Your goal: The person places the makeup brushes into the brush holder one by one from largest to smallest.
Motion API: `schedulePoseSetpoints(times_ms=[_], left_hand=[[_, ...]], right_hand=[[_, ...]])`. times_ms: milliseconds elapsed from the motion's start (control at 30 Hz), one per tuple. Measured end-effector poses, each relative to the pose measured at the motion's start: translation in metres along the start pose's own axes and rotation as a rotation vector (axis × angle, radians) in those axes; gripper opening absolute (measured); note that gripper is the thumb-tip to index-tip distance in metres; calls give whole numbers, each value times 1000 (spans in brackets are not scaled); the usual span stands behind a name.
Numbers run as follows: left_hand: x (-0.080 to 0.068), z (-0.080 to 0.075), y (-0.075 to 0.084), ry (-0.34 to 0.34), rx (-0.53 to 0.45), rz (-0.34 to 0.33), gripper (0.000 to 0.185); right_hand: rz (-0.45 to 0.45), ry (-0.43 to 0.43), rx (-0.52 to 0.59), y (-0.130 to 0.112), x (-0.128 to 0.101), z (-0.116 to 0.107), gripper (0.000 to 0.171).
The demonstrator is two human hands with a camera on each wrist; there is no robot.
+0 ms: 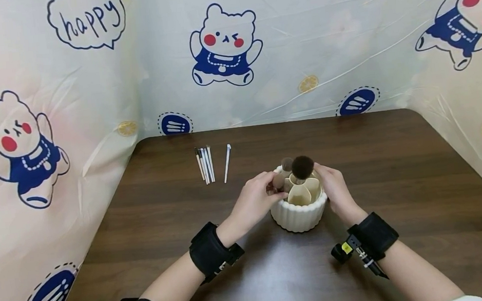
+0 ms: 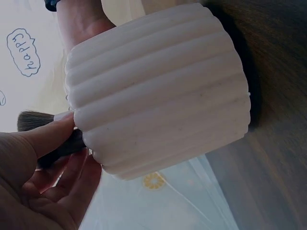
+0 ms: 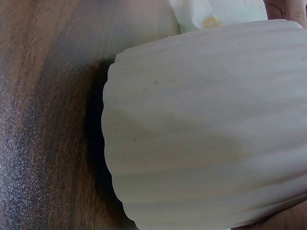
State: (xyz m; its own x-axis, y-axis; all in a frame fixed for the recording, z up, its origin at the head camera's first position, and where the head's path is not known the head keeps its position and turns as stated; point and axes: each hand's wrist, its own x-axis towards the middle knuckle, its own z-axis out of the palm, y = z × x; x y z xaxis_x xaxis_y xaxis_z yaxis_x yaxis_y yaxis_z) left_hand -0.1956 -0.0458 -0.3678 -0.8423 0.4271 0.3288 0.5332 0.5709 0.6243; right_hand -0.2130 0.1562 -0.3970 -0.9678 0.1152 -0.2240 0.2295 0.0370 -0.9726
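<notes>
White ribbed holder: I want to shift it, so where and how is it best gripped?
Probably grip the white holder by its outer wall, from left and right together. It stands upright, wide and rounded; its ribs should help against slipping. Brushes rise from its top, so coming from above looks awkward.

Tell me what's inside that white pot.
A large dark brush, a smaller brush and cream dividers. The left hand partly covers the opening; the white pot hides the brushes' lower ends.

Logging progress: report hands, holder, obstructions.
Left hand at holder, by brushes. Right hand against holder's side. Holder upright on table. Nothing visibly blocking.
</notes>
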Motion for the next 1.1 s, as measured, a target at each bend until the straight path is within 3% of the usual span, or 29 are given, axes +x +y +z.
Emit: schedulePoseSetpoints(times_ms=[200, 433, 533, 700, 767, 900, 1100], left_hand=[[-4, -2, 0, -4, 28, -24, 22], [-15, -2, -4, 1, 18, -95, 58], [-21, 0, -6, 14, -47, -158, 70], [-32, 8, -9, -13, -303, -316, 76], [-37, 12, -9, -46, -383, -345, 72], [-40, 16, -5, -101, -445, -335, 63], [-36, 17, -5, -77, -445, -312, 60]], right_hand=[[-6, -9, -16, 0, 1, -1, 53], [6, -33, -15, -2, 1, -2, 52], [1, -43, -30, -2, 1, -3, 52], [-16, -76, -60, -2, 2, -5, 53], [-21, -94, -62, -2, 2, -6, 53], [-26, -124, -46, -2, 1, -9, 53], [-15, -160, -55, -3, -5, -13, 54]])
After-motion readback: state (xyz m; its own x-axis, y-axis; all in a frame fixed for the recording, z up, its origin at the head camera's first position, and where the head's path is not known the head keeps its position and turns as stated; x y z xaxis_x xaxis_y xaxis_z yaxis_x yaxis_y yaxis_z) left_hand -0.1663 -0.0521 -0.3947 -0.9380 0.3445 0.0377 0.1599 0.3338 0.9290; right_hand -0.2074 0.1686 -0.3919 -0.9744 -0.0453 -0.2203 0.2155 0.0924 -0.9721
